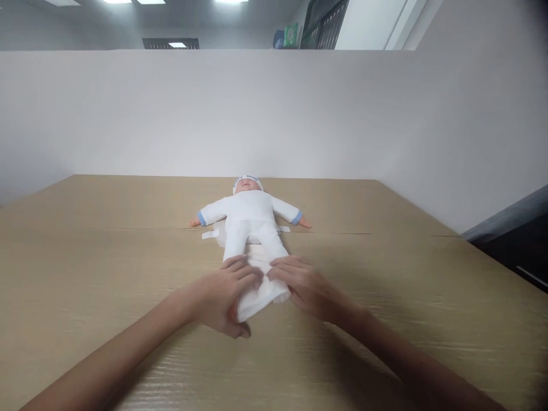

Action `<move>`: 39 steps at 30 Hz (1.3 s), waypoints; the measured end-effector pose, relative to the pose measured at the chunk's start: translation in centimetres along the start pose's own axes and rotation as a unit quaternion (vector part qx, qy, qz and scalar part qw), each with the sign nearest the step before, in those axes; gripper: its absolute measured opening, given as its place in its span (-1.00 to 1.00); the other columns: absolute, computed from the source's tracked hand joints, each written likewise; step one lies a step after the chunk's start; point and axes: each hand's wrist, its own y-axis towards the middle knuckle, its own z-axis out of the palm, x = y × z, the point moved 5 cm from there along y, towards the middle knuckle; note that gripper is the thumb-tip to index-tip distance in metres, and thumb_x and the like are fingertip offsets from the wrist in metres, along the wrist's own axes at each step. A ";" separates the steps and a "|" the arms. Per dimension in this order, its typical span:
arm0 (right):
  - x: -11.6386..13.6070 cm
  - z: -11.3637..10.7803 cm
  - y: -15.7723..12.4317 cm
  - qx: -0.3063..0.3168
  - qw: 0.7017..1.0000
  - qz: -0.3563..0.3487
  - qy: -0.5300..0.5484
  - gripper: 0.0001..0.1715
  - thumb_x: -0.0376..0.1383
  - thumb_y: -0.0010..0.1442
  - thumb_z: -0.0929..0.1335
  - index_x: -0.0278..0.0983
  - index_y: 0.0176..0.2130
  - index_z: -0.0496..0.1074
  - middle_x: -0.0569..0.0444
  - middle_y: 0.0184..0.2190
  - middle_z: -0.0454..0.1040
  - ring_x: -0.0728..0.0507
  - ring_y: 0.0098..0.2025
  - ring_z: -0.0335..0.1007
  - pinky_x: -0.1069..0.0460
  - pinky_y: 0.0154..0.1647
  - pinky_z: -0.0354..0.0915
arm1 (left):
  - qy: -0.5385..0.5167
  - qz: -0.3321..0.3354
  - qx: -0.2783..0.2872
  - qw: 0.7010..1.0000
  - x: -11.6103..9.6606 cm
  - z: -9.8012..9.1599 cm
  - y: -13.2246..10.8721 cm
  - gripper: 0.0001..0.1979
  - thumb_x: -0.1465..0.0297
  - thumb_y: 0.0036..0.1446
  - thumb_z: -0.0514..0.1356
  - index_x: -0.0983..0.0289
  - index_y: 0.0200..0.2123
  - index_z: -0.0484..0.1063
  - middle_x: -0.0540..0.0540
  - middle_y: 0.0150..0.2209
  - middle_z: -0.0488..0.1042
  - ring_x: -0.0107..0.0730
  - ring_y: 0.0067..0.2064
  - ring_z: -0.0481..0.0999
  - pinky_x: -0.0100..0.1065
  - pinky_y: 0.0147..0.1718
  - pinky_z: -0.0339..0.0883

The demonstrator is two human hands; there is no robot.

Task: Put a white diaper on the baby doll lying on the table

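A baby doll (250,205) in white clothes with blue cuffs and a white printed cap lies on its back, arms spread, its head toward the wall. Under its hips and between its legs is a white diaper (254,294), with tabs sticking out at both sides and its front end toward me. My left hand (226,288) rests over the doll's leg and the diaper's left edge, fingers spread. On the other leg and the diaper's right edge lies my right hand (302,282), its fingers apart and its thumb hidden.
The wooden table (107,257) has a thin seam running across it. A pale wall (214,114) stands behind the table and along the right. At the far right is a dark object (514,245) beside the table edge.
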 end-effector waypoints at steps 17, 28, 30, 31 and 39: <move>-5.5 2.4 1.6 -0.109 0.831 0.276 0.471 -0.53 0.07 0.38 0.43 -0.12 0.12 0.43 -0.02 0.03 0.65 -0.30 0.08 0.59 -0.18 0.15 0.50 | 0.008 -0.137 -0.219 0.966 3.2 -1.5 -0.6 -0.84 0.28 0.51 0.13 0.18 -0.01 0.47 0.14 0.05 0.59 -0.02 0.14 0.45 0.03 0.17 0.22; -5.5 -0.3 3.1 -0.146 0.913 0.262 0.276 -0.61 0.07 0.36 0.44 -0.19 -0.15 0.52 0.00 -0.23 0.63 -0.24 -0.22 0.55 -0.08 -0.20 0.48 | -0.051 -0.130 -0.295 0.945 6.3 -3.6 1.0 -0.76 0.21 0.51 0.13 0.18 -0.02 0.54 0.16 0.15 0.54 -0.02 0.19 0.46 -0.05 0.21 0.31; -6.9 -0.5 4.1 -0.146 0.909 0.268 0.285 -0.56 0.10 0.41 0.37 -0.20 -0.24 0.54 0.01 -0.32 0.61 -0.25 -0.25 0.54 -0.10 -0.20 0.46 | -0.090 -0.154 -0.289 0.940 7.6 -3.7 1.5 -0.74 0.20 0.51 0.10 0.20 -0.09 0.52 0.13 -0.05 0.59 -0.08 -0.02 0.53 -0.12 0.03 0.39; -7.7 -0.6 4.7 -0.149 0.907 0.272 0.285 -0.52 0.11 0.43 0.35 -0.20 -0.27 0.54 0.02 -0.36 0.60 -0.26 -0.25 0.54 -0.11 -0.19 0.46 | -0.104 -0.163 -0.290 0.937 8.2 -3.8 1.7 -0.71 0.20 0.52 0.06 0.20 -0.12 0.51 0.10 -0.12 0.59 -0.11 -0.10 0.53 -0.16 -0.05 0.40; -10.8 -0.7 7.7 -0.215 0.895 0.275 0.277 -0.50 0.17 0.36 0.37 -0.18 -0.29 0.48 0.03 -0.37 0.55 -0.28 -0.19 0.48 -0.11 -0.09 0.42 | -0.081 -0.157 -0.313 0.933 10.5 -6.1 2.9 -0.71 0.15 0.43 0.16 0.19 -0.04 0.56 0.18 0.20 0.46 0.04 0.23 0.31 0.01 0.30 0.18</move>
